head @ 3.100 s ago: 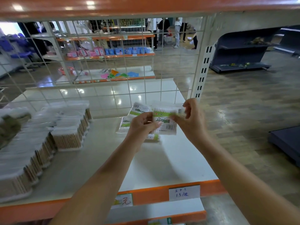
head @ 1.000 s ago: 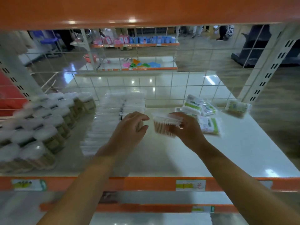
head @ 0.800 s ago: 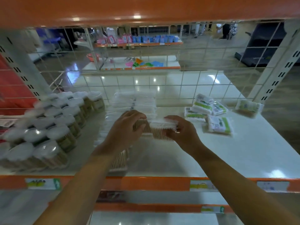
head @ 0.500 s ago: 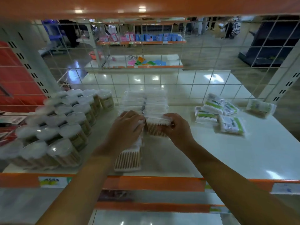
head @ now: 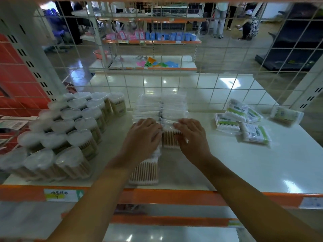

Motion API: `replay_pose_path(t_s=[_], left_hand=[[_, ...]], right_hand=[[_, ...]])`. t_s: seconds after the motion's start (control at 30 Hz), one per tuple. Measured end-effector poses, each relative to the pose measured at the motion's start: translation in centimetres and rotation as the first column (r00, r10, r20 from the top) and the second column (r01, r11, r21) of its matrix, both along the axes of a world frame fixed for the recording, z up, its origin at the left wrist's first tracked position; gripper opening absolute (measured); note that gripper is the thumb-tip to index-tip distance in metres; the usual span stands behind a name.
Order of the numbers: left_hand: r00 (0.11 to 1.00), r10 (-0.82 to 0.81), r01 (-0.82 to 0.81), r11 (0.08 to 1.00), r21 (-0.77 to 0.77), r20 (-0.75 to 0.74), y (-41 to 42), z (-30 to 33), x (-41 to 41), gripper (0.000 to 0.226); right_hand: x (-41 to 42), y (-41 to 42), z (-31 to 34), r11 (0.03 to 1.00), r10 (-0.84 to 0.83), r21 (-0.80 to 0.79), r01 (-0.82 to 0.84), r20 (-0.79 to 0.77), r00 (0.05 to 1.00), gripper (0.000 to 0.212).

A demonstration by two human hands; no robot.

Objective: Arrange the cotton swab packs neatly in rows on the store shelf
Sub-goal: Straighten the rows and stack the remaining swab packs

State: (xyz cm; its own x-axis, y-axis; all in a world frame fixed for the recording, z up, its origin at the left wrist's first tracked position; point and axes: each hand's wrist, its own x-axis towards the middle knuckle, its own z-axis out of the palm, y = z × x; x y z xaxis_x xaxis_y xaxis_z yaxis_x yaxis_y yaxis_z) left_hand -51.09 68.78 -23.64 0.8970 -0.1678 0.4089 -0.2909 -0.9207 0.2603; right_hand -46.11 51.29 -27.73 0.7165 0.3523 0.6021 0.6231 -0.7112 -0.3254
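Note:
Two rows of clear cotton swab packs (head: pixel 160 107) stand upright in the middle of the white shelf (head: pixel 262 163). A clear pack with wooden sticks (head: pixel 170 137) stands at the front of the right row, and my right hand (head: pixel 191 135) grips its top right side. My left hand (head: pixel 144 137) rests on the left row, its fingers touching the same pack's left edge. Another pack (head: pixel 144 172) closes the left row near the shelf's front edge. Several green-labelled swab packs (head: pixel 239 119) lie loose to the right.
Round tubs of swabs (head: pixel 64 131) fill the shelf's left part. A wire grid (head: pixel 174 49) backs the shelf. An orange front rail (head: pixel 174 196) carries price labels. One more green-labelled pack (head: pixel 285 116) lies at the far right. People stand in the aisle beyond.
My right hand carried the clear pack leftward from the shelf's middle and set it upright at the front of the right row; my left hand stayed on the rows and closed in on it.

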Motion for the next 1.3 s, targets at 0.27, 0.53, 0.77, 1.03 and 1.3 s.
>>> replay_pose_path(t_s=[0.27,0.53,0.77,1.03,1.3], left_hand=[[1.000,0.016,-0.016,0.999,-0.030,-0.002,-0.1,0.0,-0.1,0.034],[1.000,0.013,-0.013,1.000,-0.002,-0.007,-0.3,0.2,-0.1,0.040],[0.999,0.045,-0.045,0.997,0.068,-0.006,-1.2,1.1,0.2,0.026],[1.000,0.003,-0.004,0.998,0.059,0.025,-5.6,1.7,1.1,0.029],[0.998,-0.054,0.054,0.998,0.032,0.022,-10.8,1.6,2.2,0.034]], right_hand=[[-0.1,0.0,1.1,0.999,0.017,0.031,-0.013,-0.115,0.993,0.029],[0.0,-0.2,1.5,1.000,0.019,0.002,-0.018,-0.164,0.986,0.029],[-0.4,-0.6,2.4,1.000,0.008,0.003,-0.008,-0.188,0.982,0.038],[-0.5,-3.5,3.0,0.998,0.063,0.001,-0.064,-0.187,0.980,0.040],[0.8,-7.8,2.3,0.997,0.072,0.040,-0.065,-0.211,0.975,0.037]])
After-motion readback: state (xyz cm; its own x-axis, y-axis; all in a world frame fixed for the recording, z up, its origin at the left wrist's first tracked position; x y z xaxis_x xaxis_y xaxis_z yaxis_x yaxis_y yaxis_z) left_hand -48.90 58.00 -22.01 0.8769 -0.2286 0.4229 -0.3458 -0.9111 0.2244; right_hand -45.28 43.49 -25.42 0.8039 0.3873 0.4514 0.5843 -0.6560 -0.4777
